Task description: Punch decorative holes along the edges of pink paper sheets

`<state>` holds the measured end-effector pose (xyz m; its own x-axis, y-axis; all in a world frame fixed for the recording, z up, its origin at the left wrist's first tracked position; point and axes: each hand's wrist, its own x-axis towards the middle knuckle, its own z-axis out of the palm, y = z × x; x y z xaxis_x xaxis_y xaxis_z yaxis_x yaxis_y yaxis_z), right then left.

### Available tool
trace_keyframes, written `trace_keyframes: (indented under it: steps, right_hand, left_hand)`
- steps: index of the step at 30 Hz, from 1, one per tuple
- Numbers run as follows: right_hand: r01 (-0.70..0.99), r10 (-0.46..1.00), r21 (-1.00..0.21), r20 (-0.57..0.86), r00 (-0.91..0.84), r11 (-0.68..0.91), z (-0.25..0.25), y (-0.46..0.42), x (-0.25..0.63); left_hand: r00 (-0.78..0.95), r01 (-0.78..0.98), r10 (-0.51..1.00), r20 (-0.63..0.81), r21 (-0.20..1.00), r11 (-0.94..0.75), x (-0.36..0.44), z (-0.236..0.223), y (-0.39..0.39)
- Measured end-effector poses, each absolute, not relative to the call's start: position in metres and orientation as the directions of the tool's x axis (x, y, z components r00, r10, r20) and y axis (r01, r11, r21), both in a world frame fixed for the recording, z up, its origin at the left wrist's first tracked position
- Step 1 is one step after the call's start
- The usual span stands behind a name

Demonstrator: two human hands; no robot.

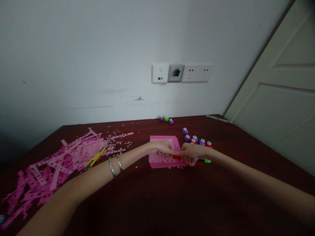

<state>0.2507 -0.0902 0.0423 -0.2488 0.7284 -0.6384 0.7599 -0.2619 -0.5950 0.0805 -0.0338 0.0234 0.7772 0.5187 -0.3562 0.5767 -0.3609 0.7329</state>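
1. Head view, hands: my left hand reaches in over the pink sheets; my right hand comes in from the other side. The 2 meet at the fingertips, over the right part of the sheets. Fingers of the right are curled. Can't tell if either is clamped on anything; the fingers hide the contact.
2. Red punch: on the sheets, right at my fingertips, partly covered. Sheets lie flat, stacked slightly out of line; small marks along the near edge of the top one.
3. Right of the sheets: 4 purple punches, 2 more red ones, 1 green one partly behind my right hand. Back edge, near the wall: 2 purple, 1 green.
4. Left side of the worktop: heap of pink strips, many with holes. Yellow cutter lies across its right side, paper bits scattered just beside.
5. 2 silver bracelets on my left wrist.
6. Wall: socket panels, 1 black plug in.
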Motion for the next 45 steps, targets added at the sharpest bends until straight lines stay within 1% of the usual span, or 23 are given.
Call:
trace_keyframes:
  steps: [3,5,7,9,11,14,17,19,21,25,33,39,45]
  right_hand:
    - [0.768,0.757,-0.587,-0.616,-0.217,-0.257,0.039,-0.095,0.250]
    - [0.758,0.775,-0.599,-0.597,-0.209,-0.257,0.040,-0.100,0.250]
    - [0.739,0.801,-0.623,-0.564,-0.198,-0.256,0.042,-0.103,0.252]
    - [0.737,0.843,-0.640,-0.504,-0.190,-0.216,0.043,-0.104,0.257]
    - [0.743,0.885,-0.659,-0.409,-0.224,-0.117,0.044,-0.104,0.261]
    - [0.739,0.906,-0.666,-0.248,-0.343,0.098,0.046,-0.103,0.264]
    - [0.756,0.897,-0.582,-0.096,-0.432,0.301,0.045,-0.102,0.262]
    - [0.760,0.880,-0.529,-0.052,-0.472,0.376,0.042,-0.102,0.259]
    - [0.758,0.869,-0.517,-0.052,-0.493,0.399,0.038,-0.102,0.258]
    - [0.761,0.870,-0.514,-0.057,-0.490,0.395,0.034,-0.101,0.258]
    - [0.744,0.845,-0.514,-0.066,-0.531,0.428,0.038,-0.099,0.261]
    - [0.760,0.852,-0.506,-0.087,-0.515,0.408,0.042,-0.099,0.263]
    - [0.753,0.845,-0.499,-0.073,-0.530,0.429,0.042,-0.100,0.263]
  left_hand:
    - [0.694,0.646,0.676,-0.246,0.628,-0.435,0.072,0.026,-0.048]
    - [0.655,0.665,0.744,-0.133,0.569,-0.484,0.063,0.027,-0.056]
    - [0.663,0.665,0.744,-0.084,0.522,-0.534,0.053,0.025,-0.061]
    - [0.706,0.640,0.704,-0.076,0.496,-0.587,0.044,0.021,-0.062]
    - [0.727,0.623,0.684,-0.062,0.478,-0.619,0.038,0.016,-0.061]
    - [0.739,0.608,0.673,-0.038,0.468,-0.641,0.035,0.011,-0.059]
    - [0.746,0.593,0.666,-0.029,0.485,-0.643,0.035,0.010,-0.060]
    - [0.742,0.591,0.670,-0.025,0.499,-0.634,0.035,0.011,-0.061]
    - [0.738,0.591,0.674,-0.026,0.506,-0.628,0.034,0.012,-0.061]
    - [0.738,0.593,0.674,-0.035,0.511,-0.623,0.034,0.012,-0.060]
    - [0.748,0.576,0.664,-0.022,0.520,-0.631,0.035,0.012,-0.061]
    - [0.754,0.564,0.656,-0.017,0.528,-0.635,0.035,0.009,-0.060]
    - [0.748,0.574,0.663,-0.024,0.527,-0.628,0.035,0.010,-0.060]
